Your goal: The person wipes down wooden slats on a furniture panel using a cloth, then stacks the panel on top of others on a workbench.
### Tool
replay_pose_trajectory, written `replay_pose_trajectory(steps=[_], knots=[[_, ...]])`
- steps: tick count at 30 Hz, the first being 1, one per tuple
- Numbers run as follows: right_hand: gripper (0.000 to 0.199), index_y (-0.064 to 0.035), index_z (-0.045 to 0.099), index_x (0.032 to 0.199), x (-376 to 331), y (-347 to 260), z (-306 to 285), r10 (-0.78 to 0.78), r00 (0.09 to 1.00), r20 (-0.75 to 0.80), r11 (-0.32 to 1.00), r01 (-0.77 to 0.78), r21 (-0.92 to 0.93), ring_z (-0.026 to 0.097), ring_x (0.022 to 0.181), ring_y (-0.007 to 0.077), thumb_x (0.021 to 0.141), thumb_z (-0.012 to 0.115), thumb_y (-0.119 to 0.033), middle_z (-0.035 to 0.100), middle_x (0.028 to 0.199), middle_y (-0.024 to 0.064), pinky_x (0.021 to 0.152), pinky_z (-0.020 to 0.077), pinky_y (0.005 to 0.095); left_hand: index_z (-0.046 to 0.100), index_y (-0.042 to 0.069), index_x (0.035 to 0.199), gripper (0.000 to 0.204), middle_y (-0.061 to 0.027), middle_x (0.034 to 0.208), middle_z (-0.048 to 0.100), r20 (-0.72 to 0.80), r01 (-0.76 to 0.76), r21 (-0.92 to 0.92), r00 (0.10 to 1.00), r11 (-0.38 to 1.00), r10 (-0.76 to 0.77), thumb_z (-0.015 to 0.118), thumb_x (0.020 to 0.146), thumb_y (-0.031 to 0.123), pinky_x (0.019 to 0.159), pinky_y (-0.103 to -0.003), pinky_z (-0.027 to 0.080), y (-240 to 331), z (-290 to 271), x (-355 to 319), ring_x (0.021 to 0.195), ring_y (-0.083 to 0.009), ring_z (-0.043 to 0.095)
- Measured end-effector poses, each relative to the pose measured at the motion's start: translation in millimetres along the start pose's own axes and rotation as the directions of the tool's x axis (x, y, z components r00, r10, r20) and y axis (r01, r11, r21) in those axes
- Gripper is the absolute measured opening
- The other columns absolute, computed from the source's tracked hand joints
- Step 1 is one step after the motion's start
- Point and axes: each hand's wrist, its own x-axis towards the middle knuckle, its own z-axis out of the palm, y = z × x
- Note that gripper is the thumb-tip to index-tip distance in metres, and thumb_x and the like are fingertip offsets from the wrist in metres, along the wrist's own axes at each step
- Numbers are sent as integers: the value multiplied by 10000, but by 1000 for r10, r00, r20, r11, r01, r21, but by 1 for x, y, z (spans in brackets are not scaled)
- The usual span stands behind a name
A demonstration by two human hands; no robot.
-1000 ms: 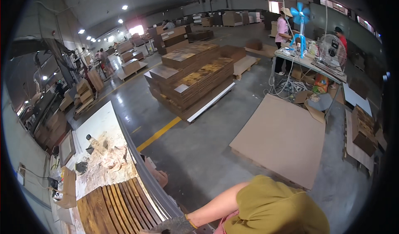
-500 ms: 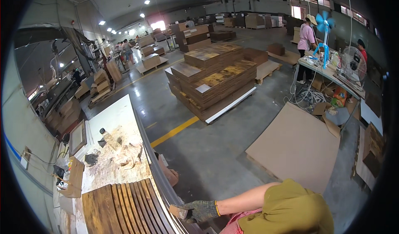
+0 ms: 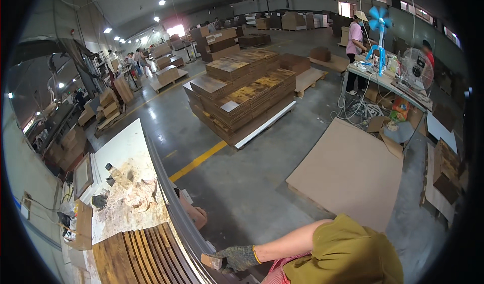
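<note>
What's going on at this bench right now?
A person in an olive-yellow shirt reaches across with one gloved hand, grip closed on a small wooden block at the metal edge of the workbench. Which hand it is can't be told; the other is out of view. Dark wooden slats lie side by side on the bench, beside a stained white board with rags and a bottle. Stacked panels sit on the floor beyond.

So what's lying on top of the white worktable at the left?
On the white worktable: dark wooden slats, a crumpled rag and a small bottle. The slats cover the surface beneath them.
</note>
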Motion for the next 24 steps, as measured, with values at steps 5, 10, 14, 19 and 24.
replay_pose_trajectory(steps=[5,10,14,19,24], knots=[[247,-131,592,1091,11,12,-26,67,998,-10,997,-67,43,593,800,116,944,497,-305,615,888,-9,661,508,274,411,40,1330,531,-226,1361,385,-25,-32,-8,999,999,32,447,920,375,1041,-437,314,12,-3,3,1242,-382,373],[241,-134,585,1098,12,10,-26,67,997,43,997,-68,31,600,813,119,948,485,-293,619,903,-13,675,513,272,403,41,1341,538,-226,1370,378,-40,-58,-30,998,998,57,441,927,382,1056,-430,294,20,-1,11,1260,-377,356],[255,-131,587,1089,4,3,-9,143,990,1,985,-143,94,596,809,113,919,539,-315,617,897,-6,678,499,274,397,42,1349,543,-226,1377,372,-40,-57,-36,998,998,55,437,932,388,1067,-423,278,16,-1,9,1275,-373,343],[228,-84,580,1059,23,3,-33,-265,952,151,303,231,-925,549,798,91,866,627,-195,594,865,-4,705,479,285,389,43,1359,550,-225,1386,365,0,-13,-73,1000,997,13,431,939,396,1082,-416,258,-3,-1,-2,1293,-368,326],[217,-118,596,942,27,-66,9,-156,965,-209,970,110,-217,504,663,64,878,603,-325,566,813,-38,587,429,215,373,24,1349,518,-210,1422,289,48,-5,-54,999,999,7,418,903,284,1059,-477,228,-12,12,9,1288,-396,295]])
